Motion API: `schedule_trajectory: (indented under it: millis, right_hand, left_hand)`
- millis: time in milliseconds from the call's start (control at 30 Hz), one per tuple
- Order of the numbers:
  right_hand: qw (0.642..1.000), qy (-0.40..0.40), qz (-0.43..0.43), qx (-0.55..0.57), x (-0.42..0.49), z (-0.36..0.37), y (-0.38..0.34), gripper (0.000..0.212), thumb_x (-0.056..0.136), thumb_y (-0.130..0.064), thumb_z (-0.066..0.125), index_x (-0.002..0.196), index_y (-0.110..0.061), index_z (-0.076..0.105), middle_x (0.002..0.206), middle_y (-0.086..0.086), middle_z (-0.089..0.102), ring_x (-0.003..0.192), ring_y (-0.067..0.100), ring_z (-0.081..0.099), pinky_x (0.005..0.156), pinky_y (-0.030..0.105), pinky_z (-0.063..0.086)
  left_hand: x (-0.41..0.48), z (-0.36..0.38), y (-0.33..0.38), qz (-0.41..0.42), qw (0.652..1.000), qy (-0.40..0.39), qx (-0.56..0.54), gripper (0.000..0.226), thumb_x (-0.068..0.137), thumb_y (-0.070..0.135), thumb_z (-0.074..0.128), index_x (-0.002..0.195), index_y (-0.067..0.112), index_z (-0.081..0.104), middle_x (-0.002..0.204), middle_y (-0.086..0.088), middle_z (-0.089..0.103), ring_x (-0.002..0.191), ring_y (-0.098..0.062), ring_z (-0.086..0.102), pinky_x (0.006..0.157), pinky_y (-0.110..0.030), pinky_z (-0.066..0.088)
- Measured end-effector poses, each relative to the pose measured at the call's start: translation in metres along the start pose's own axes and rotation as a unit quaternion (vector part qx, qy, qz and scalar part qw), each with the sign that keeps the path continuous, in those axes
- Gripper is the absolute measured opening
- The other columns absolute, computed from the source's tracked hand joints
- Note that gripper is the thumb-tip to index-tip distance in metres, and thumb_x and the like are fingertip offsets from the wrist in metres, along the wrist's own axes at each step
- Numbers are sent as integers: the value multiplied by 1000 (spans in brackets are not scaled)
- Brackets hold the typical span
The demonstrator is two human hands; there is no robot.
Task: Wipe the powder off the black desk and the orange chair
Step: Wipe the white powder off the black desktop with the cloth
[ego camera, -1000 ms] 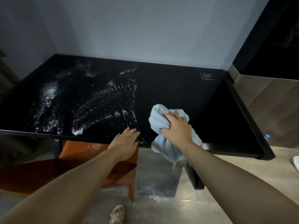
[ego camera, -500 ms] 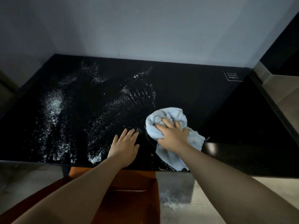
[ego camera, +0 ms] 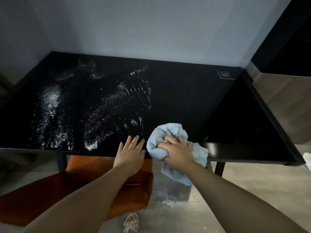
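The black desk [ego camera: 181,91] fills the middle of the view against the wall. White powder [ego camera: 94,113] is smeared over its left and centre, with a small heap near the front edge. My right hand [ego camera: 178,152] grips a bunched light-blue cloth [ego camera: 170,133] at the desk's front edge; part of the cloth hangs below the edge. My left hand [ego camera: 130,153] lies flat, fingers apart, on the desk just left of the cloth. The orange chair [ego camera: 79,167] stands under the desk, partly hidden by my left arm.
A second black table [ego camera: 244,115] adjoins on the right. Powder [ego camera: 170,201] lies on the pale floor below the cloth. A sandalled foot [ego camera: 131,223] shows at the bottom. A tall dark cabinet [ego camera: 286,47] rises at the right. A white object [ego camera: 307,158] sits at the right edge.
My right hand has drawn the cloth back toward the front edge, so more cloth hangs over it. My left hand stays flat on the desk. The view has tilted slightly.
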State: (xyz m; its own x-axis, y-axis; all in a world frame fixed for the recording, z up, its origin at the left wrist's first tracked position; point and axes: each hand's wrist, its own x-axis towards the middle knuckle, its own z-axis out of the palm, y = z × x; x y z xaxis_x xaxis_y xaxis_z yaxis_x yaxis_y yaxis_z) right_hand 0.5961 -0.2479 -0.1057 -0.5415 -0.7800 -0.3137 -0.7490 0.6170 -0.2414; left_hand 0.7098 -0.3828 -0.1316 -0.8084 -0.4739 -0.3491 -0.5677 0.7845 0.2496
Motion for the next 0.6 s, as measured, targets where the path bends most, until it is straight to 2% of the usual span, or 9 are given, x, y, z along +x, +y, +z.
schedule_trajectory:
  millis: [200,300,367,433,500,533,600]
  right_hand:
    - [1000,-26,4,1,-44,8,18,28,87,-27,49,111,-40,57,146,-15,26,133,25,18,101,53,26]
    - [996,-84,17,6,-50,12,23,38,88,-25,50,123,-40,53,146,-10,29,135,25,19,105,56,24]
    - [987,-148,63,4,-52,24,32,43,89,-22,49,131,-33,51,145,-3,35,136,26,24,108,53,18]
    - [982,-112,140,58,-109,27,65,43,91,-22,47,134,-28,50,141,0,41,135,26,31,110,45,20]
    - [970,-43,183,156,-106,35,78,37,93,-24,46,130,-23,53,130,2,53,125,26,46,105,37,35]
    - [953,9,205,225,-107,34,81,33,92,-24,47,125,-23,55,119,3,58,113,25,53,95,34,41]
    - [900,84,230,362,-107,22,77,23,91,-20,52,113,-24,55,100,2,57,94,20,54,79,28,40]
  left_hand:
    - [-26,5,14,-1,999,-34,-14,51,103,35,19,152,26,10,160,4,-2,147,-18,-8,120,-41,2]
    - [-30,5,12,-13,999,-44,-28,50,103,35,20,152,26,13,160,3,-1,147,-19,-7,119,-41,5]
    - [-34,7,13,-13,998,-50,-34,50,103,34,20,152,25,12,160,3,-2,147,-18,-7,119,-40,5]
    - [-70,8,58,28,999,-15,-23,50,103,34,20,152,25,11,160,3,-1,147,-18,-7,120,-40,5]
    - [-66,6,66,20,998,-4,-57,50,103,34,22,151,25,13,160,3,2,147,-17,-6,120,-39,7]
    - [-63,5,71,12,997,-3,-82,50,103,33,23,151,24,14,160,3,4,147,-17,-4,120,-39,8]
    - [-57,1,78,-7,988,1,-152,50,103,31,25,151,22,15,160,1,6,148,-17,-2,120,-37,8]
